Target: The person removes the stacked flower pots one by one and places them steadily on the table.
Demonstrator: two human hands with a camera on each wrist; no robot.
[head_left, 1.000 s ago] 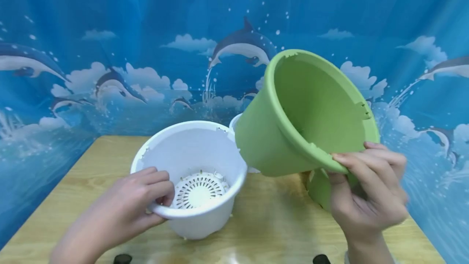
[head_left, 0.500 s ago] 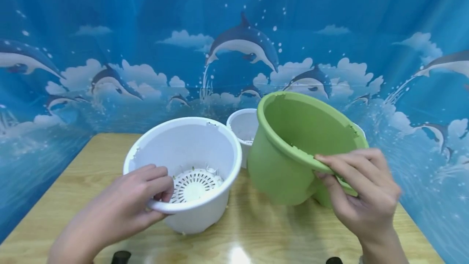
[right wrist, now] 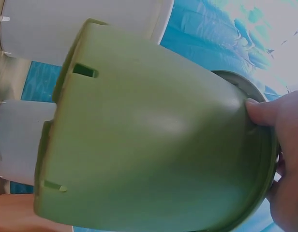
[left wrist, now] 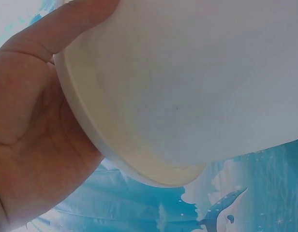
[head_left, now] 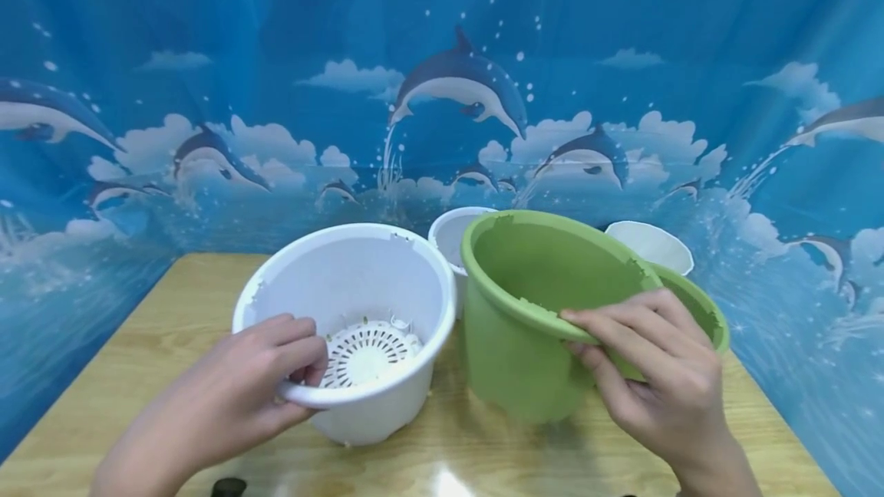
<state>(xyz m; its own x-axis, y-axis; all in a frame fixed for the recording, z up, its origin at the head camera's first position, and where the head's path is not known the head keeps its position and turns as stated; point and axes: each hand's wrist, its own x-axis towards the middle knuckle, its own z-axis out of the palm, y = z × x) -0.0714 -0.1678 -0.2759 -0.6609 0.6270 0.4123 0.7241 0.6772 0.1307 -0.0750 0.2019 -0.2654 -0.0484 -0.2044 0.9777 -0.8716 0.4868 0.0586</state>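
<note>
My left hand (head_left: 269, 374) grips the near rim of a white plant pot (head_left: 345, 267), fingers inside and thumb underneath. The pot tips slightly toward me, and its slotted drainage base shows. In the left wrist view, the outer wall of this white pot (left wrist: 197, 87) fills most of the picture. On the right, my right hand (head_left: 656, 374) pinches the near rim of a green plant pot (head_left: 518, 359), which leans a little over the wooden table. Notches along the foot of the green pot (right wrist: 154, 135) show in the right wrist view.
Another green pot (head_left: 704, 309) stands behind my right hand. A smaller white pot (head_left: 452, 236) is at the back centre, and a white rim (head_left: 649, 244) shows at the back right. Something orange (right wrist: 28, 212) sits low left. A dolphin-print curtain (head_left: 276, 60) surrounds the table (head_left: 159, 305).
The green pot has come down and leftward in my right hand and tilts less, uncovering the other green pot and white rim behind. My left hand and the white pot have hardly moved.
</note>
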